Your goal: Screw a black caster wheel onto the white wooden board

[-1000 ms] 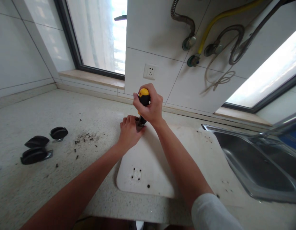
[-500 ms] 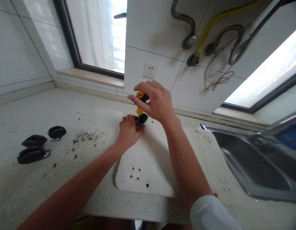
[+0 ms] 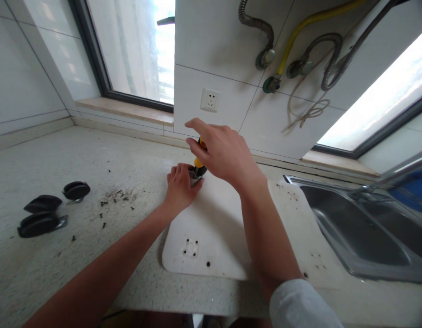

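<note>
My right hand point(image 3: 227, 152) is wrapped round a yellow-and-black screwdriver point(image 3: 198, 162), whose tip points down at a caster point(image 3: 201, 172) near the far left corner of a white board point(image 3: 211, 223). Index finger and thumb stick out past the handle. My left hand point(image 3: 180, 187) grips the caster's metal plate from the left. Much of the caster is hidden behind both hands. Bare screw holes show at the board's near left corner and on its right side.
Three black casters, one of them point(image 3: 76, 190) set apart, lie on the speckled countertop point(image 3: 129, 255) at left. Beside them are several small dark screws point(image 3: 118, 197) and dirt. A steel sink point(image 3: 354, 228) is at right. Hoses and a socket point(image 3: 210, 100) are on the wall behind.
My right hand has turned round the screwdriver handle and covers more of it. My left hand stays at the caster. The whole view has shifted slightly.
</note>
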A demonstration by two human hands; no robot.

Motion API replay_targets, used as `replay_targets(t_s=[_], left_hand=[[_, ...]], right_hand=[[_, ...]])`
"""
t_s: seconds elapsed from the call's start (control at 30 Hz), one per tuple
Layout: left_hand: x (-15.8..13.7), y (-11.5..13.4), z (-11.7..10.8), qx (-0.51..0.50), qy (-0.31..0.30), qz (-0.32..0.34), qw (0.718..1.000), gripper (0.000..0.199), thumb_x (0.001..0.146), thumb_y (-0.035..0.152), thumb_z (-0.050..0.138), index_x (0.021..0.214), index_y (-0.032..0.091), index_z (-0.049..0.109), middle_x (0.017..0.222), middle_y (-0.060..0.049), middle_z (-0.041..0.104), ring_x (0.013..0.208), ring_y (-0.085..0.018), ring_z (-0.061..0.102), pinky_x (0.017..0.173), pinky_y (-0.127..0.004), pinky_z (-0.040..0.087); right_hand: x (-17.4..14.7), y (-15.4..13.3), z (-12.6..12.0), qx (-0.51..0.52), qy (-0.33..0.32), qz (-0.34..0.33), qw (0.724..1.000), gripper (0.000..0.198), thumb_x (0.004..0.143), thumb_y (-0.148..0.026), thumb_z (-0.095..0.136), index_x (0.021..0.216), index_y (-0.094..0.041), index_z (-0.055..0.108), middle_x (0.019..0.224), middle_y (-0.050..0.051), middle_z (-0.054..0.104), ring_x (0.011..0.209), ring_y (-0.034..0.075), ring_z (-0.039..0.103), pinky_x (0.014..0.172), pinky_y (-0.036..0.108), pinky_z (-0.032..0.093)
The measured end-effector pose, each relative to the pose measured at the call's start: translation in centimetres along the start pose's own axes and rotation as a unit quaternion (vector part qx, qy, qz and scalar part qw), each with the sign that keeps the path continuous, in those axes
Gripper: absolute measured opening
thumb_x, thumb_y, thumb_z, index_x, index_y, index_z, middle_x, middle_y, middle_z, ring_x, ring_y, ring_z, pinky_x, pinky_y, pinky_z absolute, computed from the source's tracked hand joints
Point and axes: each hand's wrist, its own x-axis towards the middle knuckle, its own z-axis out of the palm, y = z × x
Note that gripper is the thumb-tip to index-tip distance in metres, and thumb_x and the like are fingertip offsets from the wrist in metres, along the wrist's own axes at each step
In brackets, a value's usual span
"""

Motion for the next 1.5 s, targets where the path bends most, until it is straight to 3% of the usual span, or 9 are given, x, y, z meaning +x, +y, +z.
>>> replay_targets(t_s=[0.33,0.47,0.6,0.77,0.9,1.03,1.2,1.4,1.5], left_hand=[[0.4,-0.8,0.4,-0.08,-0.001,-0.041,0.996,0.056,0.089,0.032,0.085,0.136,0.024,0.055,0.138,-0.016,0.067,0.135,-0.04,0.063,0.11,-0.058,0.052],[0.7,-1.1,0.5,-0.132,-0.019,-0.05,0.99,0.051,0.088,0.029,0.086,0.131,0.023,0.059,0.132,-0.015,0.07,0.129,-0.036,0.069,0.11,-0.053,0.055],[0.7,-1.3,0.5,-0.162,-0.011,-0.042,0.986,0.052,0.087,0.027,0.086,0.131,0.02,0.06,0.133,-0.016,0.07,0.128,-0.033,0.071,0.111,-0.051,0.057],[0.7,-1.3,0.4,-0.162,-0.01,-0.04,0.986,0.052,0.087,0.028,0.087,0.131,0.02,0.061,0.133,-0.016,0.071,0.128,-0.034,0.071,0.112,-0.053,0.057],[0.7,-1.4,0.5,-0.159,-0.016,-0.04,0.986,0.052,0.088,0.029,0.086,0.132,0.02,0.06,0.134,-0.016,0.07,0.129,-0.034,0.07,0.113,-0.053,0.057],[0.7,-1.5,0.7,-0.15,-0.011,-0.04,0.988,0.051,0.087,0.03,0.086,0.13,0.02,0.06,0.133,-0.016,0.07,0.128,-0.034,0.07,0.112,-0.052,0.057],[0.7,-1.6,0.9,-0.146,-0.009,-0.035,0.989,0.051,0.087,0.029,0.086,0.13,0.02,0.06,0.132,-0.016,0.07,0.127,-0.034,0.071,0.112,-0.053,0.057],[0.7,-1.6,0.8,-0.133,-0.016,-0.03,0.991,0.053,0.089,0.032,0.086,0.133,0.021,0.059,0.133,-0.016,0.07,0.129,-0.036,0.07,0.112,-0.053,0.057],[0.8,-1.6,0.8,-0.132,-0.015,-0.033,0.991,0.051,0.088,0.031,0.086,0.131,0.021,0.06,0.131,-0.015,0.069,0.128,-0.034,0.07,0.112,-0.052,0.058]], right_hand=[[0.2,0.8,0.8,0.046,0.046,-0.024,0.998,0.01,0.109,-0.031,0.066,0.117,-0.026,0.062,0.099,0.006,0.077,0.082,0.022,0.061,0.072,0.036,0.039],[0.2,1.3,0.4,0.102,0.011,-0.07,0.992,0.019,0.107,-0.026,0.064,0.125,-0.028,0.058,0.107,0.003,0.077,0.084,0.021,0.061,0.072,0.034,0.038],[0.1,1.5,0.1,0.028,0.023,0.007,0.999,0.021,0.109,-0.045,0.071,0.107,-0.026,0.064,0.085,0.003,0.071,0.075,0.021,0.055,0.069,0.036,0.031],[0.1,1.4,0.2,0.064,0.008,-0.037,0.997,0.013,0.107,-0.031,0.069,0.118,-0.027,0.064,0.093,0.003,0.074,0.078,0.021,0.057,0.07,0.035,0.034],[0.1,1.6,0.1,0.037,0.027,0.005,0.999,0.019,0.107,-0.043,0.073,0.108,-0.025,0.066,0.086,0.004,0.071,0.078,0.023,0.059,0.071,0.036,0.036],[-0.1,1.9,-0.2,0.118,-0.025,-0.065,0.991,0.022,0.103,-0.031,0.075,0.121,-0.028,0.063,0.099,0.001,0.075,0.083,0.021,0.061,0.071,0.034,0.038],[0.0,1.6,0.1,0.035,0.026,0.016,0.999,0.029,0.103,-0.046,0.08,0.094,-0.026,0.062,0.081,0.002,0.068,0.072,0.019,0.053,0.068,0.035,0.03],[0.0,1.7,-0.1,0.123,-0.036,-0.08,0.989,0.018,0.102,-0.034,0.081,0.109,-0.027,0.066,0.098,0.0,0.076,0.084,0.019,0.061,0.071,0.034,0.036],[0.4,1.4,0.3,0.059,0.013,-0.016,0.998,0.023,0.102,-0.04,0.082,0.096,-0.025,0.066,0.081,0.001,0.07,0.073,0.019,0.055,0.07,0.035,0.032]])
